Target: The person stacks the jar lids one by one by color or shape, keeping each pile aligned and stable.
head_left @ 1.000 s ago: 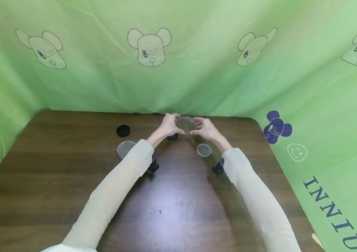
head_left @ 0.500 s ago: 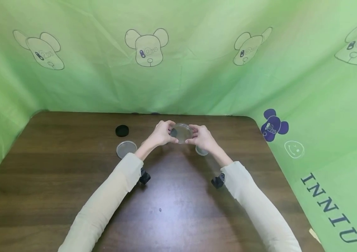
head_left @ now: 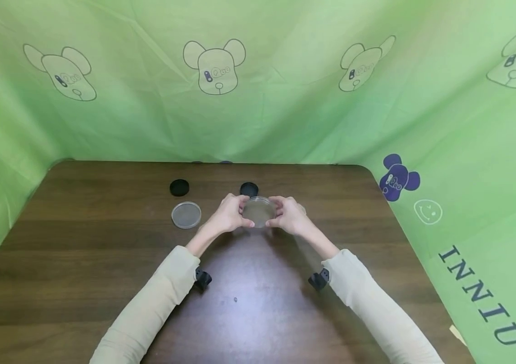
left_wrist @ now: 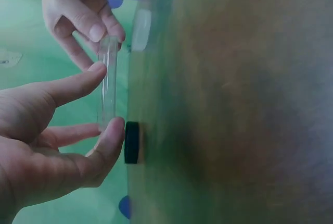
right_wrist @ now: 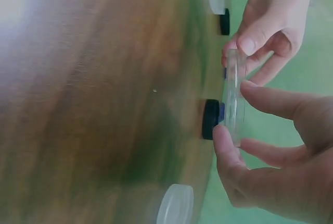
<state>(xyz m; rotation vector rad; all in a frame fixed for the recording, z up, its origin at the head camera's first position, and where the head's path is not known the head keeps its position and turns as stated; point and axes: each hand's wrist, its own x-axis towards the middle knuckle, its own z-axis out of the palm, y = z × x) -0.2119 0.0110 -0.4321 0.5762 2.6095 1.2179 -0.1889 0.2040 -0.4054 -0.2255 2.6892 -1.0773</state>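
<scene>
A clear, shallow round petri dish (head_left: 259,212) is held level above the table between both hands. My left hand (head_left: 230,212) pinches its left edge, thumb nearer me and fingers on the far side. On the opposite edge, my right hand (head_left: 289,216) grips it the same way. The left wrist view shows the petri dish (left_wrist: 107,83) edge-on, raised off the tabletop. From the right wrist, the petri dish (right_wrist: 235,96) also appears side-on, with the fingertips of both hands at its rim.
Beyond the held dish stands a black round disc (head_left: 249,189). Another black disc (head_left: 179,187) lies further left, with a clear round dish (head_left: 186,215) in front of it. A smaller clear dish (right_wrist: 176,206) sits by my right hand, mostly hidden in the head view. Green cloth hangs behind the wooden table (head_left: 80,242).
Both hands have drawn the petri dish nearer to me and slightly left. The middle black disc has come into view behind it, while my right hand now covers most of the small dish.
</scene>
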